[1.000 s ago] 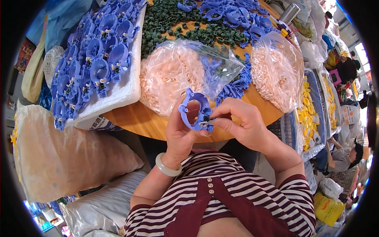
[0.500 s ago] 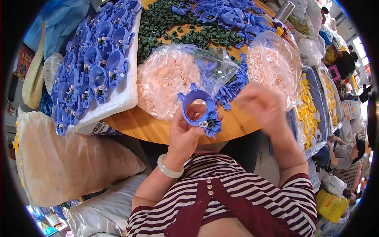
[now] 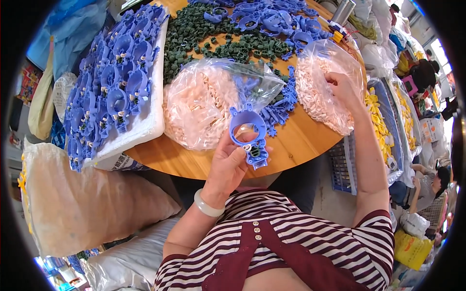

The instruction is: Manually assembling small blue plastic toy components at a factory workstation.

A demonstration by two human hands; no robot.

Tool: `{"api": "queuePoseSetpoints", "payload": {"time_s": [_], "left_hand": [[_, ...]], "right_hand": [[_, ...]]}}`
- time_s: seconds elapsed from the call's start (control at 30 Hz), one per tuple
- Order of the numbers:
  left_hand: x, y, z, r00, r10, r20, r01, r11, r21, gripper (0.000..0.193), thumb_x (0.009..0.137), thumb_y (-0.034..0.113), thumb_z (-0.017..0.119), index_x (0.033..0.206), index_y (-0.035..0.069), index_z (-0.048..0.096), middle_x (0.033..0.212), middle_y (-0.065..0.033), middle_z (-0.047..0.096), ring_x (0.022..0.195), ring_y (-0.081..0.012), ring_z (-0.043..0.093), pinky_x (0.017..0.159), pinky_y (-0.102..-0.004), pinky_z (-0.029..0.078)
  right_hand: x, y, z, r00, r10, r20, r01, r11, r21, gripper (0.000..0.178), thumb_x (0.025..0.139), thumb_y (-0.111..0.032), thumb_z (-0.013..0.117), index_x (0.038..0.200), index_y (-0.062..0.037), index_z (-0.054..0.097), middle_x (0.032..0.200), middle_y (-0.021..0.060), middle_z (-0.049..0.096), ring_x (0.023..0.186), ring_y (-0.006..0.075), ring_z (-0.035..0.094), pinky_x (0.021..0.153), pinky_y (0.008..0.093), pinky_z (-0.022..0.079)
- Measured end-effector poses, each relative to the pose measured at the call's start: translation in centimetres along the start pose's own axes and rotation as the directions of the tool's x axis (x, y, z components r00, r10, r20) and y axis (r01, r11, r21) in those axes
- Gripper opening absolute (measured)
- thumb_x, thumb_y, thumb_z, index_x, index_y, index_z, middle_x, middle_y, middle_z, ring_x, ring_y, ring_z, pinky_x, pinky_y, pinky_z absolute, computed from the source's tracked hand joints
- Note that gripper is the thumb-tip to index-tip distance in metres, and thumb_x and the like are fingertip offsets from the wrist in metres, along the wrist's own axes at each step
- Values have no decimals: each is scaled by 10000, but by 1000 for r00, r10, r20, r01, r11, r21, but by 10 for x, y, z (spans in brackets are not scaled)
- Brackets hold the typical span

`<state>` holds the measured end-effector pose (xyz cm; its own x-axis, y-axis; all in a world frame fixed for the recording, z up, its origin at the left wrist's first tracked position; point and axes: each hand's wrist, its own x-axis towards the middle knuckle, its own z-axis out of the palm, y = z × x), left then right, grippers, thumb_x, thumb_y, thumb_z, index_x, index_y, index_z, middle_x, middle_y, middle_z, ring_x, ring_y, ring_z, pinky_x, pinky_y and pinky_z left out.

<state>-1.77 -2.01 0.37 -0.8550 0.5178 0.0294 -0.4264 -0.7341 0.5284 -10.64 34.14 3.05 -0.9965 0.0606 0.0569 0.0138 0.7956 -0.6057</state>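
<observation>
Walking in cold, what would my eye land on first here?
Probably the white foam tray crowded with blue-purple ringed parts, left of the wooden table. Over the near edge, the left hand holds a similar part, while the right hand is at the right-hand clear bag of pale pink pieces.

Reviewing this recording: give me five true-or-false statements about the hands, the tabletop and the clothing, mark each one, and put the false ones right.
1. The left hand holds a blue ring-shaped part. True.
2. The right hand holds the blue ring-shaped part too. False: the right hand is apart from it, at the clear bag of pale pink pieces.
3. Dark green pieces lie loose on the wooden table. True.
4. The white foam tray bears yellow parts. False: it bears blue parts.
5. The shirt has dark and white stripes. True.
</observation>
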Motion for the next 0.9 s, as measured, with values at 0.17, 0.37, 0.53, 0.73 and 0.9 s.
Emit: {"api": "queuePoseSetpoints", "payload": {"time_s": [0.17, 0.37, 0.53, 0.73, 0.9], "left_hand": [[3, 0, -2, 1000, -6, 0, 6, 1000, 5, 473, 847, 134, 599, 1255, 45, 379, 1123, -161, 546, 970, -344, 598, 789, -447, 537], [1, 2, 0, 999, -33, -12, 33, 999, 25, 445, 851, 96, 561, 1257, 45, 388, 1127, -159, 546, 960, -341, 602, 773, -444, 542], [-2, 3, -5, 998, -25, -65, 28, 998, 56, 454, 847, 48, 511, 1279, 45, 373, 1132, -154, 548, 945, -337, 607, 749, -440, 552], [-3, 3, -1, 997, -36, -73, 39, 998, 52, 447, 857, 74, 528, 1276, 42, 375, 1123, -163, 558, 939, -333, 609, 752, -442, 550], [-4, 4, 2, 999, -28, -46, 30, 998, 48, 434, 861, 86, 540, 1261, 27, 382, 1114, -198, 551, 936, -319, 611, 771, -435, 543]], "right_hand": [[-6, -9, -13, 992, 2, -128, 15, 991, 135, 209, 794, -54, 615, 991, 16, 627, 802, 16, 629, 698, 74, 555, 616, 203, 434], [-41, -45, -40, 928, 4, -374, 142, 921, 363, 173, 785, -20, 629, 952, 21, 653, 882, 55, 655, 827, 116, 614, 753, 227, 490], [-72, -113, -14, 931, -190, -312, 352, 699, 623, 236, 777, 90, 591, 1006, 46, 623, 946, 84, 587, 854, 165, 604, 784, 291, 524], [-89, -128, 11, 958, -242, -151, 272, 615, 740, 188, 794, 100, 558, 953, 37, 635, 908, 80, 561, 805, 181, 610, 739, 274, 513], [-90, -137, 30, 986, -169, -12, 103, 545, 832, 143, 798, 94, 552, 901, 31, 629, 940, 87, 574, 800, 174, 605, 717, 279, 521]]}}
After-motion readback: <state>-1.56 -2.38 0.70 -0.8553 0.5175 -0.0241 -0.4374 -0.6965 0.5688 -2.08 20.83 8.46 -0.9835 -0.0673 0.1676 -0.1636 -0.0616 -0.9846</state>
